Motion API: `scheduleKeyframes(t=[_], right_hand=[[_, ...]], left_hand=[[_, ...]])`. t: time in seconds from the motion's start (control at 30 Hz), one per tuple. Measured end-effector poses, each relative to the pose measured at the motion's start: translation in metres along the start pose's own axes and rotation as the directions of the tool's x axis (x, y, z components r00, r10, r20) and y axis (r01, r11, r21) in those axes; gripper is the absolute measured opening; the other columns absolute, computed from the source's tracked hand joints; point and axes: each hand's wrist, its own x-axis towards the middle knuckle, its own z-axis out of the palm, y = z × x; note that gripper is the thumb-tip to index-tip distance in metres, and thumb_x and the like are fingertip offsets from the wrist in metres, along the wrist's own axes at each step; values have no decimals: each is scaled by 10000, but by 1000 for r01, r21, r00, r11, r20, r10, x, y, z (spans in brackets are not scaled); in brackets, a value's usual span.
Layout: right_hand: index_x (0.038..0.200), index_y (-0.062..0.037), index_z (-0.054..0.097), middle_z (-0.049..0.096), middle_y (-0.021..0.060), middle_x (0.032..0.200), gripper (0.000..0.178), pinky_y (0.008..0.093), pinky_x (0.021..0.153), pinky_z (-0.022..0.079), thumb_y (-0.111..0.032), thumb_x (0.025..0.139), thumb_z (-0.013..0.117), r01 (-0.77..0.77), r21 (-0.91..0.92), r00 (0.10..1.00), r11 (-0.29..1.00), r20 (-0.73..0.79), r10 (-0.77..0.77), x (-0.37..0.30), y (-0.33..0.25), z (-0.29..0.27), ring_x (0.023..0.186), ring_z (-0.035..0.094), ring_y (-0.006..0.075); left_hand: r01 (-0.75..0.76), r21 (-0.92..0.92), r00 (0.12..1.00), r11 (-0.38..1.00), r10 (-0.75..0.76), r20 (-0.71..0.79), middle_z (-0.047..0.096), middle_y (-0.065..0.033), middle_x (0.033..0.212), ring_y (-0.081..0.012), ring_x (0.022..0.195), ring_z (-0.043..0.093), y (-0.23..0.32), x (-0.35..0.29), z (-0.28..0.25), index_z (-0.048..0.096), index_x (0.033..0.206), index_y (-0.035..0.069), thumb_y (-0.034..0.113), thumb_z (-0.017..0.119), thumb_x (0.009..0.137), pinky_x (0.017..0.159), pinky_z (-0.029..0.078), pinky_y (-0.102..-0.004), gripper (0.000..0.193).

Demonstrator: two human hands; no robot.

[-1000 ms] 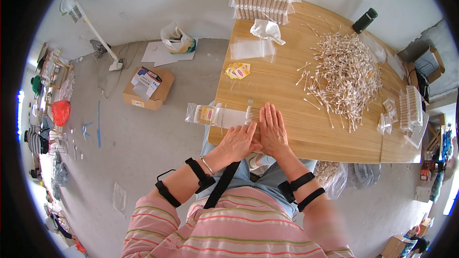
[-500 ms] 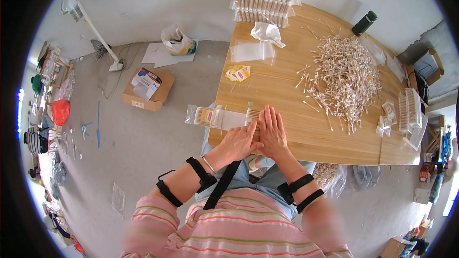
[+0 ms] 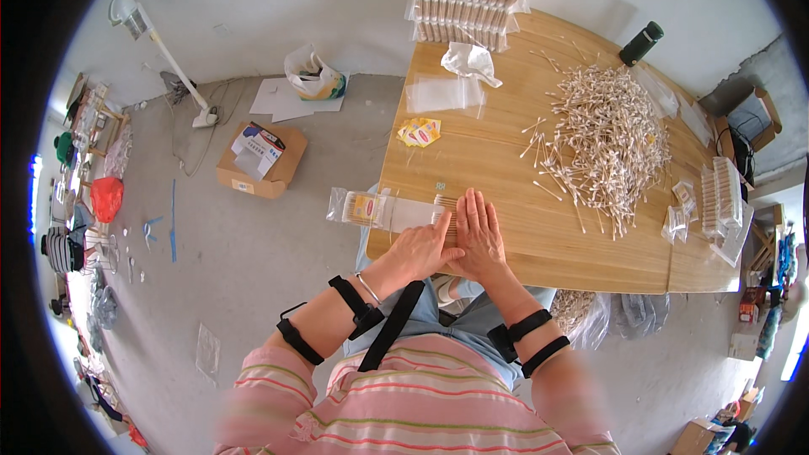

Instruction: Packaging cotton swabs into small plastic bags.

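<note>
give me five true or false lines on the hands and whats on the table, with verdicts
1. The bare left hand and bare right hand are both at the neat row of thin cotton swabs. True.
2. The loose heap of white-tipped cotton swabs lies left of both hands. False: the heap lies to their right.
3. The dark green cylindrical bottle is beyond the heap. True.
4. The small yellow-and-white cards lie right of the heap. False: the cards lie to its left.
5. The clear plastic packet with a yellow label juts past the left edge of the light brown wooden table. True.
</note>
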Motion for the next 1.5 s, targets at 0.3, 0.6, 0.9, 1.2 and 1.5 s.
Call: scheduleKeyframes(t=[0.3,0.6,0.9,1.2,1.5], right_hand=[[1406,69,308,222,246,1511,862,458,1160,145,-455,762,539,-14,103,999,995,-45,19,-1,-2,-3,1429,184,348],[1407,68,305,218,244,1513,850,457,1164,133,-440,765,532,-32,99,999,995,-13,34,0,-3,-5,1431,178,346],[1413,65,300,208,234,1519,870,448,1170,116,-448,758,553,-40,96,999,995,13,39,0,-5,-7,1437,162,334],[1411,75,299,211,243,1516,925,456,1165,122,-557,782,547,-18,28,998,999,-54,19,-2,-1,-1,1433,162,348],[1422,76,269,222,244,1508,1062,479,1154,129,-703,753,537,-39,53,999,998,0,39,0,-5,-9,1424,176,353]], left_hand=[[96,-29,994,995,-94,58,655,-270,787,-410,772,661,5,7,-13,223,1422,-41,523,521,899,675,529,-475,825],[82,-42,996,996,-80,47,654,-260,755,-413,752,660,3,8,-12,280,1390,-45,525,531,893,665,529,-484,797],[106,-46,994,993,-104,31,643,-278,750,-440,725,643,-2,12,-9,247,1421,-14,514,531,897,641,511,-509,796],[123,47,992,991,-123,-1,660,-227,773,-390,732,654,5,18,-21,425,1283,45,438,550,905,641,518,-463,560],[64,-127,950,990,-99,-296,631,-126,908,-347,829,617,-31,62,-24,584,959,53,158,664,824,681,502,-431,189]])
